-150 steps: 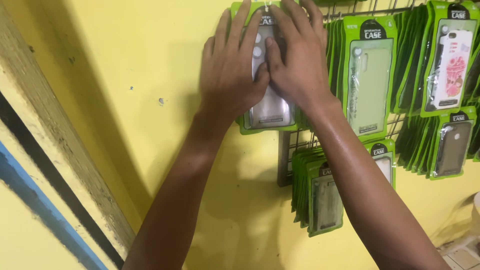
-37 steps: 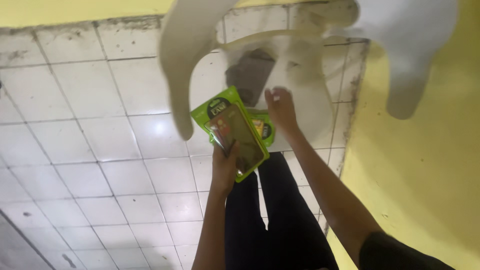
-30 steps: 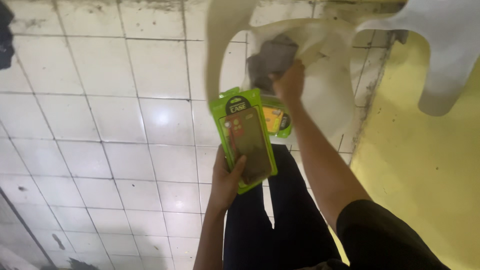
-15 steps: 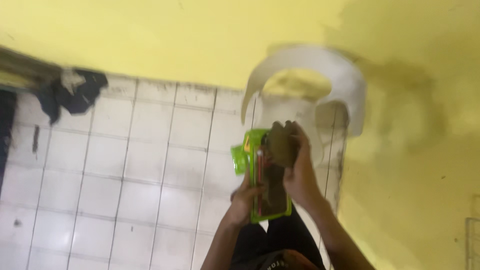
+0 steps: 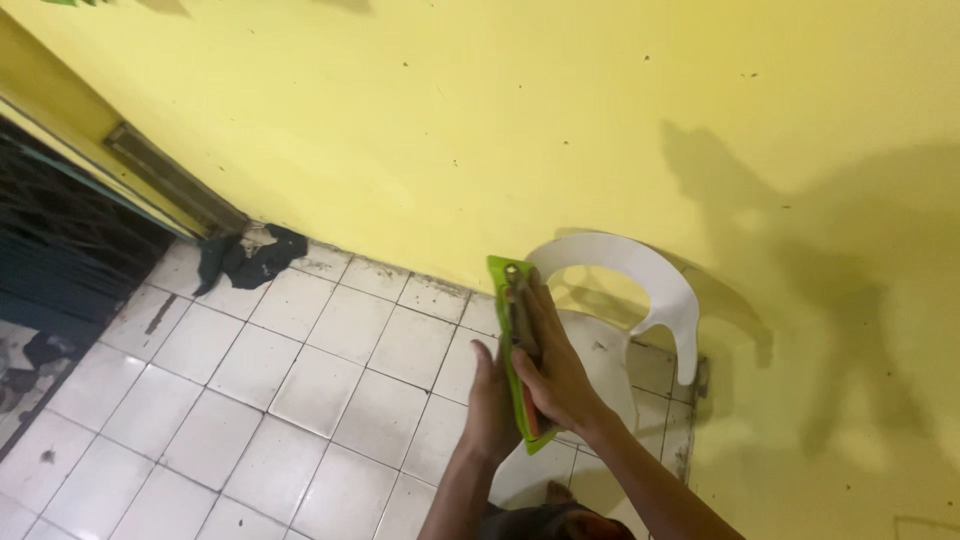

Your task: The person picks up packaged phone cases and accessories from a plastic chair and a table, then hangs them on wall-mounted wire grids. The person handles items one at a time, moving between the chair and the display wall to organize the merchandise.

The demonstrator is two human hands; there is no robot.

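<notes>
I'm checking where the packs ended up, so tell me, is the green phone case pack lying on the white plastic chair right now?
No, the green pack is held edge-on between the left hand and right hand, above the white chair.

A: Pack point(image 5: 512, 352) between left hand point(image 5: 492, 405) and right hand point(image 5: 555, 365): bright green card edge, thin, with a clear plastic blister that looks glossy.

B: Chair point(image 5: 640, 290) behind it?

A: Moulded white plastic, smooth, a dull sheen, scuffed grey on the seat.

B: Wall point(image 5: 480, 130)?

A: Painted plaster, yellow, matt, speckled with small dark marks, finish slightly uneven.

B: Floor point(image 5: 300, 390)?

A: White glazed ceramic tiles, faintly shiny, grimy; grout lines dark and rough.

B: Dark heap in the corner?

A: Rag point(image 5: 250, 257), soft crumpled cloth, matt black-grey.

B: Far left?

A: Grille point(image 5: 60, 250), dark metal bars by the look, dull; detail too dim to tell more.
</notes>
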